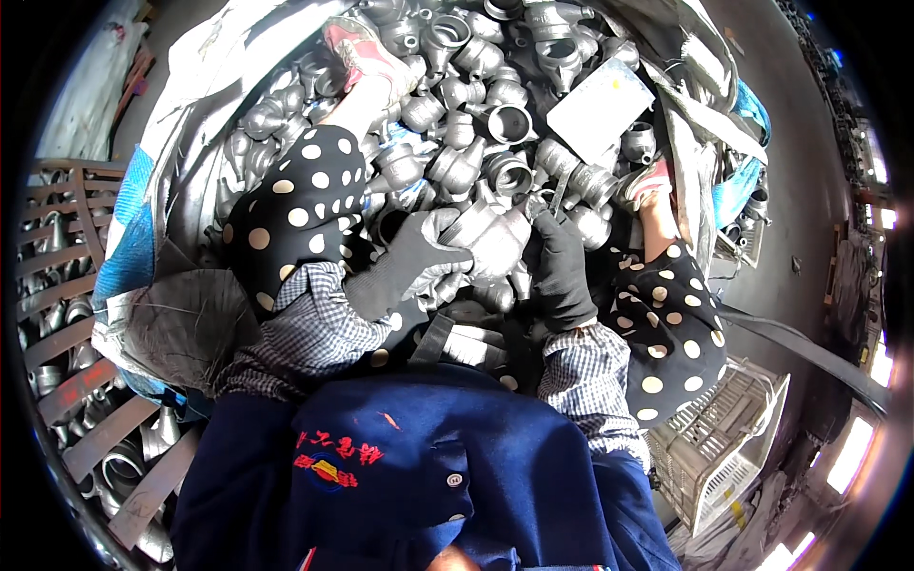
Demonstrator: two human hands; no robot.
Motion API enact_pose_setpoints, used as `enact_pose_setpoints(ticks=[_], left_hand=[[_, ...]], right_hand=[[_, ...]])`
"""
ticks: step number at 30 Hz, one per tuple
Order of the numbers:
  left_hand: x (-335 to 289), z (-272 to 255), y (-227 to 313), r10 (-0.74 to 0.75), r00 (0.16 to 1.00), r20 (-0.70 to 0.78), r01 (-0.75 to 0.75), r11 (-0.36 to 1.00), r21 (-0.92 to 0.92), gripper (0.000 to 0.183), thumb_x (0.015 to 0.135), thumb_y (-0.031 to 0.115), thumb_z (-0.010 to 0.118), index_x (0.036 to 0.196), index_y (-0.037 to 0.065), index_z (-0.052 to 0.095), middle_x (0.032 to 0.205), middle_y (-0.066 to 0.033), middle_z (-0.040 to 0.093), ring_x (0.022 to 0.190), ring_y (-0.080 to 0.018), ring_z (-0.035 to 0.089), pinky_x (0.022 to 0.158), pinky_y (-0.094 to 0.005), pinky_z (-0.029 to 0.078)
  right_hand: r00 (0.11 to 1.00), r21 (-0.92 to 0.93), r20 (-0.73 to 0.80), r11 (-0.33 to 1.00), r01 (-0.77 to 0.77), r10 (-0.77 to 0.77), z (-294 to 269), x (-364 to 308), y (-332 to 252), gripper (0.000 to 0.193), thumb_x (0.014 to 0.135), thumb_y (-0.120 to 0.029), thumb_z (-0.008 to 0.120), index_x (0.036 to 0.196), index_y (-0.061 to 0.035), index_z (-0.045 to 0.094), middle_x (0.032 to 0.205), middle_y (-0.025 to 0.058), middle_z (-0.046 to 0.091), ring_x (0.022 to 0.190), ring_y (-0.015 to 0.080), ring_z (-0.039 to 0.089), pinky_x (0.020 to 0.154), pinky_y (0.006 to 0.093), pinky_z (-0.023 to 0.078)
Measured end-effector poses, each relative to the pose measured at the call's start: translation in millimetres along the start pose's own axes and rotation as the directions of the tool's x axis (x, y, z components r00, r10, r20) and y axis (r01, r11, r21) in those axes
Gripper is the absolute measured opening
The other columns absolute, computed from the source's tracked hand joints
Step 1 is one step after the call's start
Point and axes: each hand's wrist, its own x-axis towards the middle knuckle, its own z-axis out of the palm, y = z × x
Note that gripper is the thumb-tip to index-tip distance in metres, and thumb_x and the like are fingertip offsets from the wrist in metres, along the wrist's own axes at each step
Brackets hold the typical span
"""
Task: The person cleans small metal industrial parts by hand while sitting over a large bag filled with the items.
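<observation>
The dull silver-grey metal casting with a rounded, bulbous body (pixel 500 246) is held up in front of the person's lap, just above a heap of similar grey hollow metal castings (pixel 457 169) in a big white woven sack with blue strips (pixel 214 71). The left hand in a dark-grey knitted glove (pixel 415 262) has its grip closed on the casting's left side, thumb towards the person. The right hand in a matching dark-grey glove (pixel 562 266) is at the casting's right side with curled fingers; whether its grip is clamped on anything, I cannot tell.

The casting looks rigid, fairly heavy for its size and unlikely to dent; its smooth curves could slip in knitted gloves. The thick body seems the safest hold, with a second hand steadying the end.

Red embroidered characters with a small emblem (pixel 328 462) mark the navy-blue jacket (pixel 409 419); I see no readable label on the casting.
</observation>
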Motion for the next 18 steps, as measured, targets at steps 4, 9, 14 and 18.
enact_pose_setpoints(ticks=[4, 9, 14, 18], left_hand=[[3, 8, 2, -0.143, 0.988, -0.055, 0.134, 0.979, -0.152, 0.027, 0.083, 0.002, 0.069, 0.109, -0.004, 0.062, 0.093, -0.0040, 0.067, 0.078, -0.0080, 0.064, 0.071, -0.0224, 0.053], [-3, -1, 21, -0.349, 0.919, 0.181, 0.385, 0.894, -0.230, 0.023, 0.084, 0.007, 0.071, 0.104, -0.003, 0.064, 0.089, -0.0029, 0.067, 0.077, -0.0068, 0.062, 0.067, -0.0219, 0.052], [-5, 4, 19, -0.174, 0.977, 0.125, 0.187, 0.977, -0.099, 0.028, 0.079, 0.002, 0.073, 0.105, -0.004, 0.063, 0.088, -0.0039, 0.067, 0.072, -0.0072, 0.062, 0.063, -0.0222, 0.051], [-3, 1, 2, -0.100, 0.994, 0.043, 0.101, 0.995, -0.025, 0.026, 0.080, 0.002, 0.072, 0.104, -0.004, 0.063, 0.088, -0.0032, 0.066, 0.071, -0.0068, 0.061, 0.062, -0.0222, 0.051]], right_hand=[[1.000, -0.027, -0.016, 1.000, 0.007, -0.008, -15, 10, 14, 0.025, 0.095, -0.017, 0.059, 0.109, 0.0022, 0.061, 0.098, 0.0070, 0.065, 0.084, 0.0140, 0.064, 0.073, 0.0274, 0.053], [0.999, -0.047, -0.035, 0.999, -0.024, 0.022, -12, 7, 10, 0.024, 0.094, -0.015, 0.060, 0.108, 0.0037, 0.061, 0.097, 0.0077, 0.065, 0.084, 0.0146, 0.064, 0.073, 0.0280, 0.053], [0.999, -0.085, -0.002, 0.995, 0.050, -0.051, -6, -2, 1, 0.023, 0.094, -0.017, 0.060, 0.105, 0.0025, 0.062, 0.091, 0.0054, 0.063, 0.079, 0.0124, 0.061, 0.069, 0.0272, 0.050], [0.997, -0.127, -0.042, 0.990, 0.060, -0.066, 7, -3, 0, 0.024, 0.094, -0.027, 0.060, 0.092, -0.0042, 0.064, 0.069, -0.0058, 0.053, 0.055, 0.0023, 0.045, 0.048, 0.0193, 0.033]])
